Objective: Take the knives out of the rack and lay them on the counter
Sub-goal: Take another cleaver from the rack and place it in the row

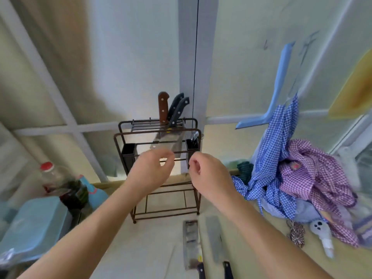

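Observation:
A dark wire knife rack (120,141) stands on the pale counter (145,248) against the wall. Three knives stick up from its top: one with a brown handle (163,106) and two with black handles (179,109). Their wide blades (167,144) show through the frame. My left hand (152,174) and my right hand (209,174) hover side by side in front of the rack, fingers curled and apart, holding nothing. Two cleavers lie on the counter near me, a patterned one (191,242) and a plain one (214,238).
A red-capped bottle (58,182) and light blue plastic containers (34,224) stand at the left. A heap of blue and purple checked cloth (298,178) fills the right. A small white tool (322,234) lies beside it. A black holder (192,142) hangs on the rack's right.

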